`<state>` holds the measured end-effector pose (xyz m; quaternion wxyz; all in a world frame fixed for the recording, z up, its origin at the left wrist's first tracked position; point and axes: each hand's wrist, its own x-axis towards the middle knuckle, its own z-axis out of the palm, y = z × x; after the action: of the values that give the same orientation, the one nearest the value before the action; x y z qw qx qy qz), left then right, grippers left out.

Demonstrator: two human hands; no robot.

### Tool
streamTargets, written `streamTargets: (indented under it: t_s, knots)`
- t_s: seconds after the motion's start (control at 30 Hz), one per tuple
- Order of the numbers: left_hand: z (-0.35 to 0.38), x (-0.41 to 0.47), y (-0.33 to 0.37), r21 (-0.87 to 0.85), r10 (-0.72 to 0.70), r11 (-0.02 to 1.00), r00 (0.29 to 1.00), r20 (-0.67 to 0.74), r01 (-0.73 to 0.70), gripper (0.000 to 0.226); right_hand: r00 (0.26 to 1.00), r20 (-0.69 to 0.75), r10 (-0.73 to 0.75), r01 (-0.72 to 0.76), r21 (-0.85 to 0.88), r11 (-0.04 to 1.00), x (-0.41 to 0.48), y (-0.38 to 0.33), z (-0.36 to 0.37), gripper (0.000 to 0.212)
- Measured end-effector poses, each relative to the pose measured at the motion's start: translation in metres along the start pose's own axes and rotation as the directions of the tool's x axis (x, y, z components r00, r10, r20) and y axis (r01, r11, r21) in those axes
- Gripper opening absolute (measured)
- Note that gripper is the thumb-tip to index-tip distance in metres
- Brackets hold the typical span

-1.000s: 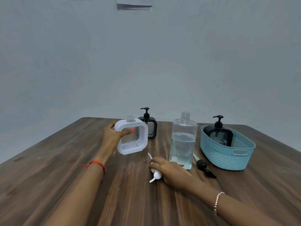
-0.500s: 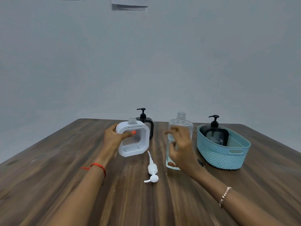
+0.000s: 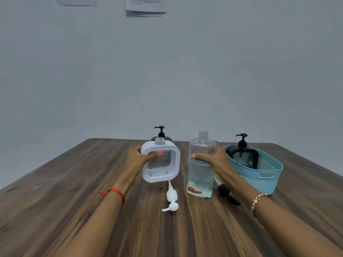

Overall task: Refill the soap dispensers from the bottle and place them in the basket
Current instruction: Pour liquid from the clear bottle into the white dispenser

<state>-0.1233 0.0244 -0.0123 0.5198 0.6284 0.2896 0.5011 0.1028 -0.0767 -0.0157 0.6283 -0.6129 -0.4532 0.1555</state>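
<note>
My left hand (image 3: 138,160) grips a white square soap dispenser (image 3: 173,164) by its left side; its neck is uncapped. My right hand (image 3: 213,158) wraps around the upper part of a clear refill bottle (image 3: 199,175), open at the top and roughly two-thirds full of clear liquid, standing on the table. The white pump head (image 3: 171,200) lies on the table in front of the dispenser. A black dispenser (image 3: 243,154) stands inside the blue basket (image 3: 263,178) at the right. Another black dispenser (image 3: 161,133) stands behind the white one, mostly hidden.
A black pump cap (image 3: 227,193) lies on the dark wooden table (image 3: 74,201) between the bottle and the basket. The table's far edge meets a grey wall with paper sheets (image 3: 145,6) pinned high up.
My right hand let go of the white pump on the table, rose to the refill bottle and now grips it. My left hand kept its hold on the white dispenser.
</note>
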Motion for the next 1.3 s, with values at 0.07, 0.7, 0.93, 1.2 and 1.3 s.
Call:
streamTargets:
  t_s: [0.07,0.7,0.93,1.2,1.3]
  knots:
    - [0.002,0.000,0.002,0.016,0.004,1.000,1.000,-0.002,-0.004,0.024,0.997,-0.053,-0.051,0.047,-0.062,0.997,-0.003,-0.002,0.004,0.072]
    - [0.026,-0.016,0.032,0.083,0.065,0.995,0.997,-0.040,-0.061,0.038,0.789,0.016,-0.614,0.480,-0.641,0.599,0.007,-0.077,-0.003,0.071]
    - [0.033,-0.022,0.037,0.134,0.075,0.989,0.996,-0.057,-0.067,0.044,0.713,0.079,-0.697,0.500,-0.755,0.425,0.004,-0.068,-0.008,0.067]
    - [0.040,-0.030,0.042,0.137,0.091,0.987,0.995,-0.033,-0.086,0.042,0.660,0.175,-0.731,0.532,-0.796,0.289,0.002,-0.067,-0.008,0.072]
    - [0.042,-0.031,0.042,0.146,0.098,0.985,0.995,-0.026,-0.093,0.040,0.649,0.198,-0.735,0.538,-0.802,0.260,0.002,-0.065,-0.008,0.072]
